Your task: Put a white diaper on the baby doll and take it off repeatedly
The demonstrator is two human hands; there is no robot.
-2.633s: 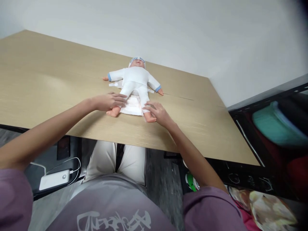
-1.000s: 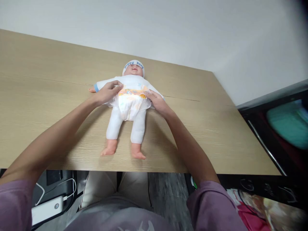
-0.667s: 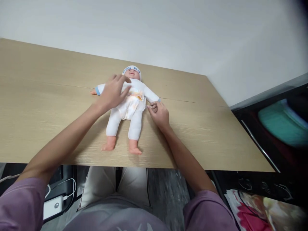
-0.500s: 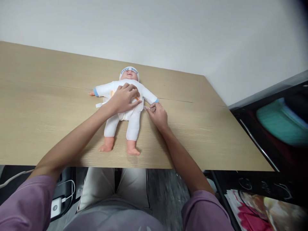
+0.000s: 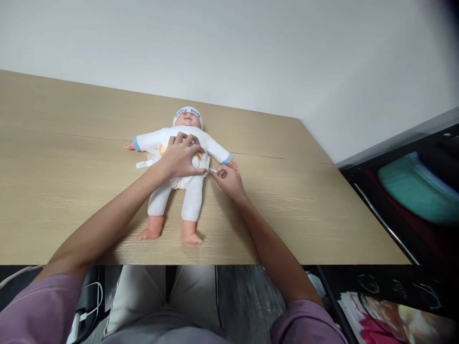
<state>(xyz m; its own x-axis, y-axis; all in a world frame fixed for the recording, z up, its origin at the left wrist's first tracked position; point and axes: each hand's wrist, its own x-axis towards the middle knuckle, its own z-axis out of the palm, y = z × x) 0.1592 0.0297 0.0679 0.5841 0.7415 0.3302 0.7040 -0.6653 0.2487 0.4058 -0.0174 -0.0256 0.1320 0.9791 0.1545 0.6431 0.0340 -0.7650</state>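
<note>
**Left grip [image 5: 182, 158] presses diaper [image 5: 184, 182] to doll [image 5: 192, 198] as right grip [image 5: 225, 177] pinches tab [image 5: 213, 170]**

Left grip lies on the doll's belly, fingers bent and a little apart, holding the diaper's front panel flat and clasping nothing. Right grip sits just beside the doll's hip, thumb and forefinger pressed together on the small white tab at the diaper's edge. The doll lies on its back on the pale wooden bench [image 5: 71, 191], its capped head towards the wall [image 5: 229, 52] and its bare feet towards the person. A second white tab [image 5: 142, 164] lies loose on the bench beside the doll's other hip.

About two and a half seconds earlier the diaper lay spread between the doll's legs, with both grips at its thighs. A second ago each grip held one side of the raised front panel. Since then the left has moved to the middle of the belly, and the right has dropped to the tab.
</note>
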